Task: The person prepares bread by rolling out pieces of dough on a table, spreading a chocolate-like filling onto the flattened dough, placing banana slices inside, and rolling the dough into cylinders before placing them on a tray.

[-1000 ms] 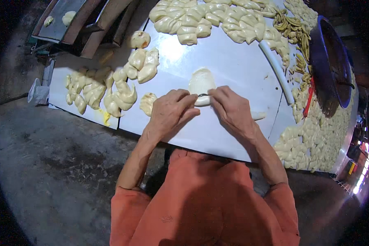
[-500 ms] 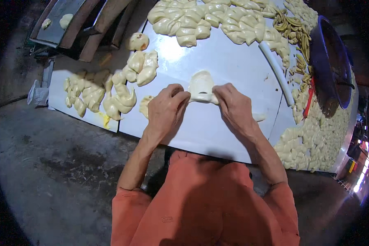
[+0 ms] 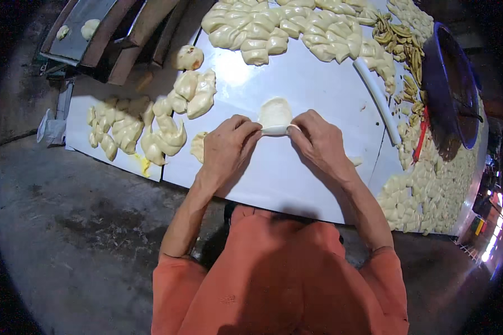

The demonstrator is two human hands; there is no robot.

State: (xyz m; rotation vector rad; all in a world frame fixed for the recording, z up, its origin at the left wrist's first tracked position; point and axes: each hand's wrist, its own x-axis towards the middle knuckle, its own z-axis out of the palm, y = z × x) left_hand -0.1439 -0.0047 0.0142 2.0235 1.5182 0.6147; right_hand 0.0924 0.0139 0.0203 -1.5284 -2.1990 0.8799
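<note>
A flat oval piece of pale dough point(image 3: 275, 111) lies on the white tabletop in front of me, its near edge folded into a smooth roll. My left hand point(image 3: 231, 139) pinches the left end of that roll between thumb and fingers. At the right end, my right hand point(image 3: 317, 138) grips it the same way, fingers curled. Whatever is inside the roll is hidden. Beside my left wrist lies a small dough scrap point(image 3: 198, 146), and another pale scrap point(image 3: 355, 161) pokes out by my right wrist.
Glossy dough lumps point(image 3: 243, 28) cover the far side, with more dough point(image 3: 120, 124) at left. A white rod point(image 3: 377, 100), yellow-brown strips point(image 3: 411, 47), a red-handled tool point(image 3: 422, 134) and a purple basin point(image 3: 439, 72) stand right, above many small dough pieces point(image 3: 425, 195). Metal troughs point(image 3: 103, 33) rise far left.
The near edge of the dough has been folded over further, covering the dark gap that showed there. The flat part is shorter, and both hands have closed in slightly on the roll.
</note>
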